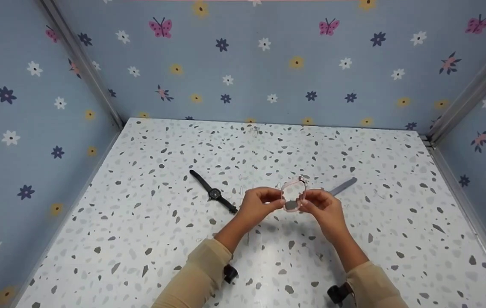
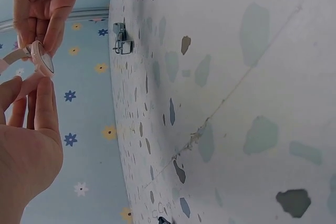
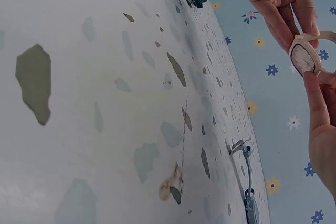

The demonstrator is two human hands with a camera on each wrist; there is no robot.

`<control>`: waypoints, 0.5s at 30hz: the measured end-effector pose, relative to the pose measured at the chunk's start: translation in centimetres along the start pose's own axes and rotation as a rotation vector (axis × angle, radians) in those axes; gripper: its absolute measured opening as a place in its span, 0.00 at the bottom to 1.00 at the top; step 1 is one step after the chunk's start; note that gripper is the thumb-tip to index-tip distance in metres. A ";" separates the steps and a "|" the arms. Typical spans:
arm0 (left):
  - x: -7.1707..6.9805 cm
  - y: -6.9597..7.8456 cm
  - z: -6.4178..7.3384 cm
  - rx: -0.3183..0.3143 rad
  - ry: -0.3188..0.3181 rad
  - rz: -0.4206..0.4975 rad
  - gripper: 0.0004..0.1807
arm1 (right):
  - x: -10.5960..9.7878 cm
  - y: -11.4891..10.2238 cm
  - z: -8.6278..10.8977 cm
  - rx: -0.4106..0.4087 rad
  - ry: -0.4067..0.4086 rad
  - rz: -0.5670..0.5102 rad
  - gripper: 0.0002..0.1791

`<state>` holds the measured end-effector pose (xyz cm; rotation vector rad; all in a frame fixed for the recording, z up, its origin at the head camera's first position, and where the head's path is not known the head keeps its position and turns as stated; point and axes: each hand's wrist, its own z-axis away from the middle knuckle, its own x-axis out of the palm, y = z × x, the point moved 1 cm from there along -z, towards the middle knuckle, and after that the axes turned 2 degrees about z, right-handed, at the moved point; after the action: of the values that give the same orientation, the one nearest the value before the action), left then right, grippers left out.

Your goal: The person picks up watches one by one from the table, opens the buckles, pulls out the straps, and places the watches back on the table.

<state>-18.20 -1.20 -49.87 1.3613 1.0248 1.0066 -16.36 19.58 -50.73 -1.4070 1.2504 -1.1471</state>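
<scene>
A pale pink wristwatch (image 1: 291, 205) with a closed looped strap is held up between both hands, above the table. My left hand (image 1: 260, 206) pinches one side of its case between thumb and fingers. On the opposite side, my right hand (image 1: 325, 210) pinches it the same way. The grey case back faces the head camera, while the white dial (image 3: 303, 60) shows in the right wrist view. Left of the hands lies a black wristwatch (image 1: 214, 193), its strap stretched out. Behind the right hand is a grey-lilac watch strap (image 1: 343, 186), partly hidden by that hand.
The white speckled tabletop (image 1: 140, 256) stretches out under the hands. Blue flowered panels (image 1: 247, 60) enclose its back and sides, with metal edging (image 1: 460, 81) at the corners. Small dark cameras (image 1: 230, 273) sit at both wrists.
</scene>
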 end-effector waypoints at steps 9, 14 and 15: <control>0.2 0.2 0.1 -0.025 -0.014 0.193 0.15 | 0.0 0.1 0.0 0.000 0.010 -0.042 0.15; 0.1 -0.1 -0.1 -0.030 -0.010 0.224 0.13 | 0.0 0.0 0.0 0.012 0.028 -0.017 0.14; 0.1 -0.1 -0.1 -0.034 -0.010 0.231 0.12 | 0.0 0.0 -0.1 0.015 0.029 -0.014 0.14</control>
<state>-18.24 -1.07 -50.00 1.4783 0.8523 1.1804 -16.40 19.54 -50.68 -1.3948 1.2512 -1.1880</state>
